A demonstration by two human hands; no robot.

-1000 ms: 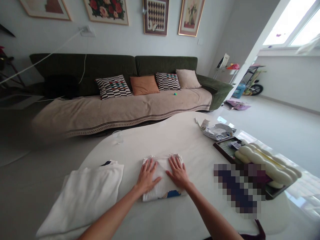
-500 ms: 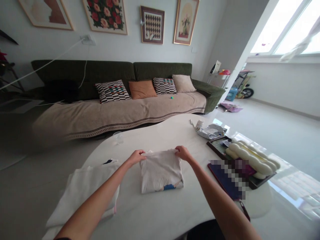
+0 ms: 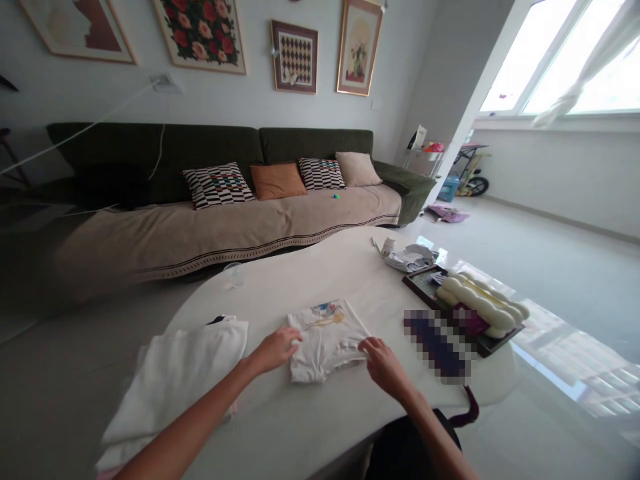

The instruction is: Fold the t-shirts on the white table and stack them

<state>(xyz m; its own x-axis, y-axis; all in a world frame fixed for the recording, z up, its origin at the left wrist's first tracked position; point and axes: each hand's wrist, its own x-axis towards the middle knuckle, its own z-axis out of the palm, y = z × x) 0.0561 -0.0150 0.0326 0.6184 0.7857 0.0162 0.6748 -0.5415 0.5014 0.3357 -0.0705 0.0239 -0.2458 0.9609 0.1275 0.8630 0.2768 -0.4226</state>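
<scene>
A white T-shirt (image 3: 325, 347) lies folded on the table in front of me, its coloured print facing up at the far end and its near part wrinkled. At its left edge is my left hand (image 3: 275, 349), fingers slightly curled and apart, not gripping the cloth. My right hand (image 3: 384, 365) pinches the shirt's right edge between thumb and fingers. Left of my left forearm, a stack of white folded clothes (image 3: 183, 373) rests by the table's edge, partly behind that arm.
The white table (image 3: 280, 280) also carries a clear cup (image 3: 233, 275), a plastic packet (image 3: 411, 257), and a dark tray (image 3: 417, 288) with a puffy cream item (image 3: 483, 303). A blurred dark-blue item (image 3: 436, 343) lies right of the shirt. A sofa (image 3: 215, 233) stands beyond.
The shirt's print was at the near edge and now faces up at the far end. Both hands have come nearer to me, and the left has let go of the cloth.
</scene>
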